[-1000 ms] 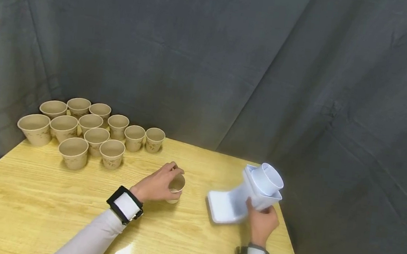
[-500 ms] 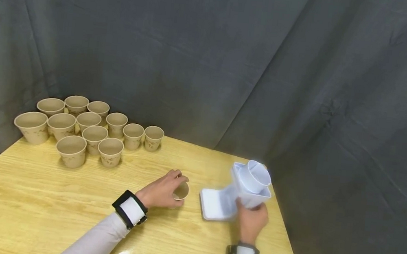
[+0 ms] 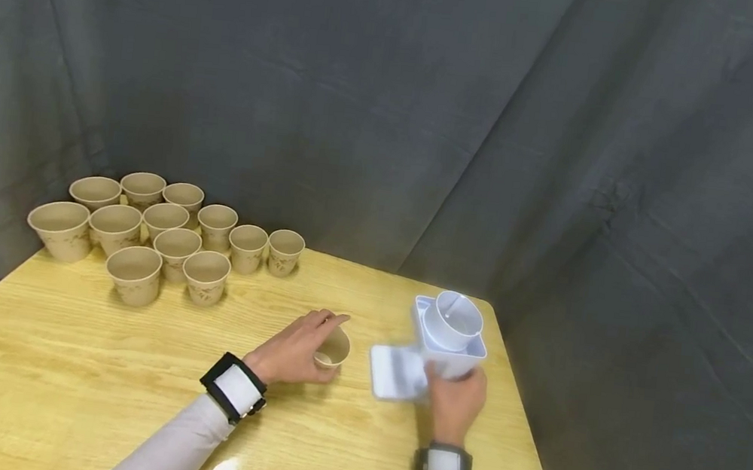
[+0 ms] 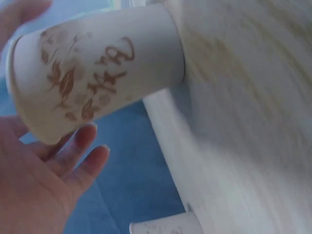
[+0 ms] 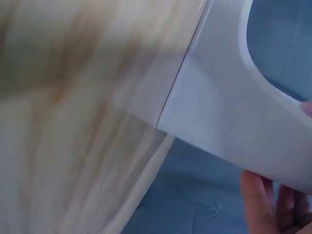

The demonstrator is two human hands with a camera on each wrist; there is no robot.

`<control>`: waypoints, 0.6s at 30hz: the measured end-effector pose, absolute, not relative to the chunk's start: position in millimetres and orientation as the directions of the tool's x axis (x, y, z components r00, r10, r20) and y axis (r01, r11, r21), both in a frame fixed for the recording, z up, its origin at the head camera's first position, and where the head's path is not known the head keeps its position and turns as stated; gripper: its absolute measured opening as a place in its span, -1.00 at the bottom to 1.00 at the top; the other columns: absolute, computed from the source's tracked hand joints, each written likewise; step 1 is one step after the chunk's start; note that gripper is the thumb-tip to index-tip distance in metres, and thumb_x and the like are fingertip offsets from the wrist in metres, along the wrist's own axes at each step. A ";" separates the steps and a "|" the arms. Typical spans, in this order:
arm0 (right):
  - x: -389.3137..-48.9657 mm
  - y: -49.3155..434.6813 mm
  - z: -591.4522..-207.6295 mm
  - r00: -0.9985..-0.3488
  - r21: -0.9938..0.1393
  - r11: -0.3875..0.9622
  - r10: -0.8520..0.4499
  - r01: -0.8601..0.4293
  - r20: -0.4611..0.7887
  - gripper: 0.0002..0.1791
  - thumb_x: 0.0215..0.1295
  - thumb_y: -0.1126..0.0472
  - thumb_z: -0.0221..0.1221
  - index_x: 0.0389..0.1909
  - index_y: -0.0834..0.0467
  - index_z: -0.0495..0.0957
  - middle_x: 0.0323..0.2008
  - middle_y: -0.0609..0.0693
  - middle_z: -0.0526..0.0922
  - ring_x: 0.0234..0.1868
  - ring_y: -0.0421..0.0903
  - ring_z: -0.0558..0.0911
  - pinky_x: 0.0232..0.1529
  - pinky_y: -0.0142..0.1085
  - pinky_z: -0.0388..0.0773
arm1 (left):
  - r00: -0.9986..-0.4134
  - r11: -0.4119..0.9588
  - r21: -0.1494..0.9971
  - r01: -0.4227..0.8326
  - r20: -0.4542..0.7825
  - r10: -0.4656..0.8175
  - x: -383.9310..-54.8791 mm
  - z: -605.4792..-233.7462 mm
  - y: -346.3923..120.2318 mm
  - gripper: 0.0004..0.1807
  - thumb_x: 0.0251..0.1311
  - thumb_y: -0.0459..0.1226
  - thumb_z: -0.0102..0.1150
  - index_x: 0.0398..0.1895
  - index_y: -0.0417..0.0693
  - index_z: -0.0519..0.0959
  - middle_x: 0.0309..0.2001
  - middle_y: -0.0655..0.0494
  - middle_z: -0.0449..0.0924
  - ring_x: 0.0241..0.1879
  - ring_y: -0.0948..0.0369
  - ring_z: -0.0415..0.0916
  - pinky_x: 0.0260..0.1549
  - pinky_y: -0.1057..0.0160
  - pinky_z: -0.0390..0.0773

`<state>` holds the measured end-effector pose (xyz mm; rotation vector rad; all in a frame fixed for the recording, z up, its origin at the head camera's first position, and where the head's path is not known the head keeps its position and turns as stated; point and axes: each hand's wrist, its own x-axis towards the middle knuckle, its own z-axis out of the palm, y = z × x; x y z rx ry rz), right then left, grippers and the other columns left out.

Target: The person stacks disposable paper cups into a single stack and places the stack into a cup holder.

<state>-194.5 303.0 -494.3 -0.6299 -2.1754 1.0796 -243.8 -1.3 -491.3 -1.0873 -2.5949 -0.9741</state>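
Observation:
A small beige paper cup (image 3: 333, 346) with brown leaf print stands on the wooden table, in front of the middle. My left hand (image 3: 294, 348) is around its upper part; in the left wrist view the lower fingertips (image 4: 87, 134) lie by the cup's side near the rim, and the upper finger is off it. To the right, my right hand (image 3: 456, 401) grips a white plastic stand (image 3: 397, 373) by the body under its square top. This stand has a flat foot, a curved neck and a round collar (image 3: 453, 322) on top. Its foot meets the table in the right wrist view.
Several beige printed cups of graded sizes (image 3: 134, 272) stand upright in a cluster at the back left, the smallest (image 3: 285, 253) at its right end. Dark grey curtain (image 3: 293, 106) hangs behind and right of the table (image 3: 131, 378).
My right hand has brought the white stand leftward, nearer the cup, and its top tilts less. The left hand shifted the cup slightly right, then its fingers spread a little from the rim.

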 end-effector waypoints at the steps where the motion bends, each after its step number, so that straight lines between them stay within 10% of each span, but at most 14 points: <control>1: -194.6 302.6 -494.2 -0.700 -0.821 0.555 0.640 0.138 0.316 -0.27 -0.19 0.16 0.57 0.05 0.32 0.52 -0.02 0.29 0.62 0.02 0.28 0.58 0.11 0.24 0.47 | -0.724 0.522 0.511 0.683 0.376 0.579 -243.4 -489.8 -4.4 0.04 -0.07 0.04 0.55 0.51 -0.04 0.28 0.12 0.02 0.48 0.03 0.12 0.48 0.08 0.04 0.55; 6: -188.5 299.3 -491.0 -0.744 -0.800 0.584 0.594 0.137 0.306 -0.05 -0.24 0.06 0.63 0.22 0.30 0.42 0.12 0.25 0.51 0.03 0.26 0.54 0.03 0.23 0.50 | -0.736 0.526 0.526 0.669 0.365 0.570 -240.8 -478.7 -28.3 0.13 -0.10 0.23 0.51 0.53 -0.01 0.26 0.15 0.05 0.46 0.07 0.11 0.48 0.11 0.00 0.54; 12: -163.9 293.4 -479.4 -0.730 -0.813 0.579 0.585 0.069 0.355 0.23 -0.29 0.08 0.68 0.44 0.17 0.19 0.24 0.16 0.26 0.10 0.11 0.36 -0.02 0.01 0.43 | -0.754 0.563 0.501 0.657 0.442 0.486 -241.3 -462.0 -61.4 -0.21 0.19 0.15 0.34 0.40 -0.03 0.42 0.20 0.00 0.50 0.19 0.01 0.47 0.21 -0.10 0.46; 18: -139.9 266.2 -481.6 -0.643 -0.758 0.600 0.479 -0.257 0.598 -0.19 -0.34 0.48 0.58 -0.02 0.40 0.32 -0.06 0.13 0.31 -0.06 -0.05 0.35 -0.01 -0.28 0.42 | -0.772 0.605 0.488 0.630 0.479 0.418 -248.9 -445.8 -86.8 -0.47 0.15 -0.02 0.39 0.15 -0.04 0.59 0.04 0.02 0.58 0.06 0.03 0.53 0.09 -0.06 0.52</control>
